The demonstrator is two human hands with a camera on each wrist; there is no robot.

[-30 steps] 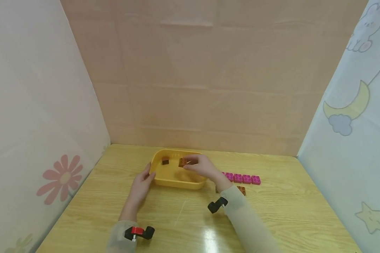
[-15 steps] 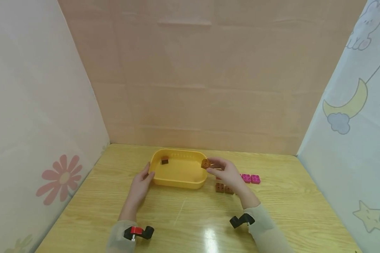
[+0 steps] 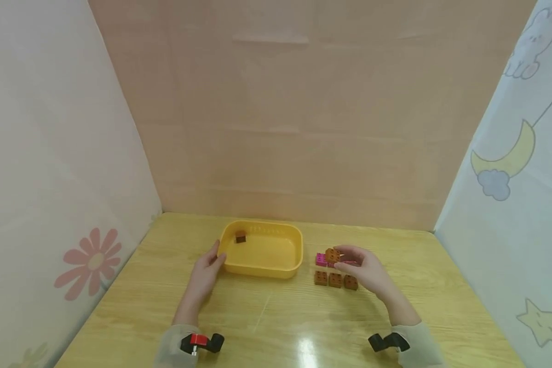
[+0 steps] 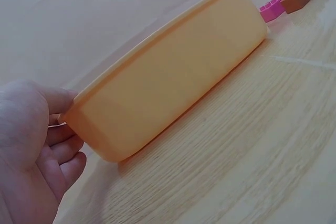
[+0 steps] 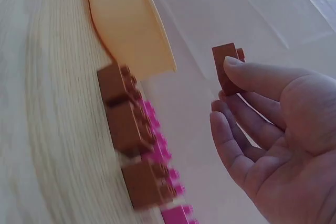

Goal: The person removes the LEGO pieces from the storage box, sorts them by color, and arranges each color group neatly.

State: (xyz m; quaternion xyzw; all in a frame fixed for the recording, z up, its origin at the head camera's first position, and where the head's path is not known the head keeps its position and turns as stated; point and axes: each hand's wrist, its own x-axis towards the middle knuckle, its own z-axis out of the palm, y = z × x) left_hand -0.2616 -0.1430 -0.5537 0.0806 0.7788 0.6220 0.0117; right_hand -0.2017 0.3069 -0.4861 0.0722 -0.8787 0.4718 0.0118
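My left hand (image 3: 205,273) grips the left end of a yellow plastic tray (image 3: 263,271), thumb at the rim and fingers against the outer wall. Inside the tray's far left corner lies one brown toy building brick (image 3: 240,237). Between thumb and fingertips, my right hand (image 3: 368,270) pinches another brown building brick (image 3: 332,255), raised off the table; the right wrist view shows this held brick (image 5: 226,72) sideways. Three brown bricks (image 3: 335,280) stand in a row nearer me. Behind them runs a row of pink bricks (image 3: 321,259), mostly hidden by the right hand.
The wood-grain table (image 3: 257,317) reaches back to a plain beige backdrop (image 3: 280,128). Patterned white sheets hang at the left (image 3: 64,153) and right. The brick rows sit just right of the tray.
My right hand has carried the brown brick out of the tray, rightward over the rim, to above the pink row. The left hand has stayed at the tray's left end.
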